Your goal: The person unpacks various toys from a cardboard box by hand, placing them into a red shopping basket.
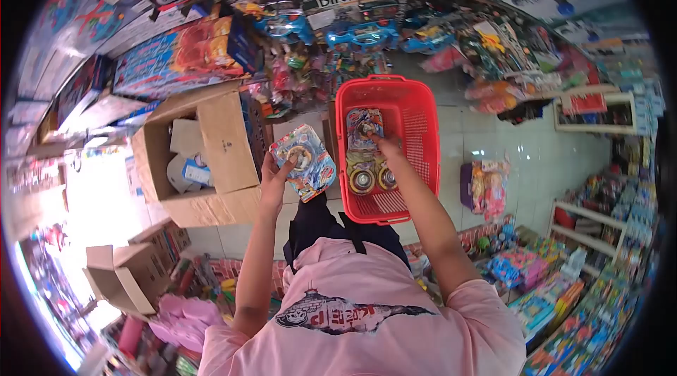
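My left hand grips a colorful carded toy pack by its left side, just left of the red plastic basket. A round, top-like toy shows in the middle of that card. Inside the basket, my right hand closes on the lower edge of a second carded toy pack, which has a dark round piece. Below it in the basket lie two gold round toys in clear packaging, the right one partly covered by my right wrist.
An open cardboard box with white and blue items stands left of the basket. Hanging packaged toys line the far side. A doll-like pack sits on the tiled floor to the right. Another open carton is at lower left.
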